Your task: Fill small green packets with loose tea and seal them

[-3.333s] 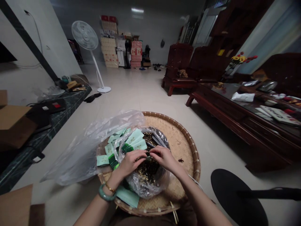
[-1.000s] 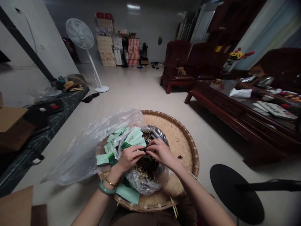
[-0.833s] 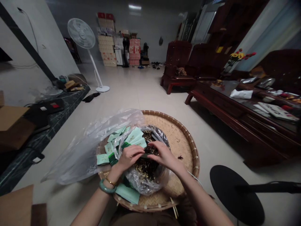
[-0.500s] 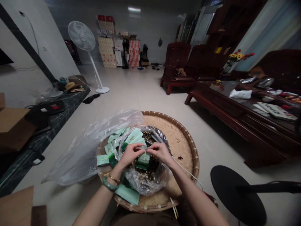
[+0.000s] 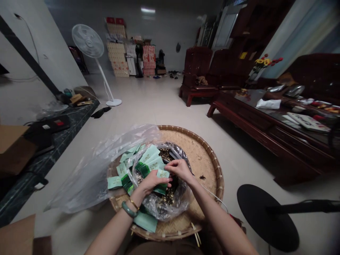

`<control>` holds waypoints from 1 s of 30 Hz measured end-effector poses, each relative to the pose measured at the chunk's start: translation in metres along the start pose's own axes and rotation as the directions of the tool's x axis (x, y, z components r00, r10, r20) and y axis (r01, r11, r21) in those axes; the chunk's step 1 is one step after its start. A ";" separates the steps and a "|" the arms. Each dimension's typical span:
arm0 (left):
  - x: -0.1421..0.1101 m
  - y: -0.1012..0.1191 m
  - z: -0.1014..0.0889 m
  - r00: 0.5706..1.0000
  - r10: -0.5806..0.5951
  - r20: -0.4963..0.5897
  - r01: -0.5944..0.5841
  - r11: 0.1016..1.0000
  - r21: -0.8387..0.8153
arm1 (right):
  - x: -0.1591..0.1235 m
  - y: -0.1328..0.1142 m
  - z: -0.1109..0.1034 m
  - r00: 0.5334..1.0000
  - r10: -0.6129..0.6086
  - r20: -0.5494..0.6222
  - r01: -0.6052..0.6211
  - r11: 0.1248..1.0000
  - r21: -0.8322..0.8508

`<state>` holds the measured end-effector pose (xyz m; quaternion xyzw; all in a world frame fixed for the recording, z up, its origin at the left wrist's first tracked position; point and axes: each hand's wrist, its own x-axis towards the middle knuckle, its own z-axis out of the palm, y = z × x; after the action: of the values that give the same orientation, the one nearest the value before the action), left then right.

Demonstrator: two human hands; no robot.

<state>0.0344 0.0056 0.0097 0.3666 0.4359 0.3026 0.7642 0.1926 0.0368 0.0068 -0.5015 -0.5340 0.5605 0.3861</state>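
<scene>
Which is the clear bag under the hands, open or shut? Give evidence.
Open: the clear bag is spread wide, and loose dark and pale bits show inside.

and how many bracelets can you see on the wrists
2, both on the left wrist: a gold one nearer the hand and a green bangle just behind it. No bracelet shows on the right wrist.

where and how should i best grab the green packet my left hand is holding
Probably by the upper edge of the green packet, pinched flat between thumb and fingertips, coming from the right. The left hand covers its left and middle, while that edge stands clear near the fingertips of the right hand.
</scene>
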 end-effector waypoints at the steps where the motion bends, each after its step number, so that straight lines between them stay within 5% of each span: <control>1: 0.001 -0.001 0.000 1.000 0.004 -0.008 -0.004 1.000 0.006 | 0.001 0.001 -0.001 1.000 0.000 0.013 0.000 1.000 -0.017; 5: 0.003 0.000 -0.002 0.998 0.031 -0.052 -0.030 1.000 0.005 | 0.003 0.005 -0.010 0.987 -0.127 -0.103 0.103 0.972 -0.211; 9: 0.004 0.006 -0.005 0.987 0.081 -0.139 -0.092 0.993 -0.074 | 0.000 0.012 -0.025 0.869 -0.442 -0.221 0.206 0.731 -0.651; 13: 0.002 0.011 -0.006 0.978 0.114 -0.173 -0.138 0.981 -0.134 | -0.003 0.016 -0.025 0.912 -0.398 -0.096 0.105 0.454 -0.885; 18: 0.004 0.012 -0.003 0.970 0.134 -0.202 -0.163 0.978 -0.133 | 0.000 0.017 -0.013 0.948 -0.317 -0.042 0.061 0.307 -0.950; 21: 0.005 0.009 -0.003 0.951 0.152 -0.270 -0.184 0.978 -0.098 | 0.001 0.016 -0.015 0.957 -0.287 -0.044 0.062 0.352 -0.934; 24: 0.007 0.006 -0.003 0.929 0.186 -0.319 -0.209 0.977 -0.040 | -0.001 0.011 -0.029 0.963 -0.256 -0.084 0.081 0.572 -0.816; 27: 0.009 0.002 -0.003 0.916 0.227 -0.332 -0.240 0.971 0.001 | -0.005 -0.004 -0.048 0.976 -0.187 -0.108 0.104 0.844 -0.526; 30: 0.010 0.000 -0.002 0.921 0.243 -0.303 -0.245 0.969 0.033 | -0.009 -0.025 -0.057 0.996 -0.093 0.013 0.092 0.940 -0.328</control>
<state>0.0370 0.0138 0.0042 0.3648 0.4986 0.4495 0.6452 0.2473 0.0435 0.0374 -0.5339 -0.6423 0.4444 0.3239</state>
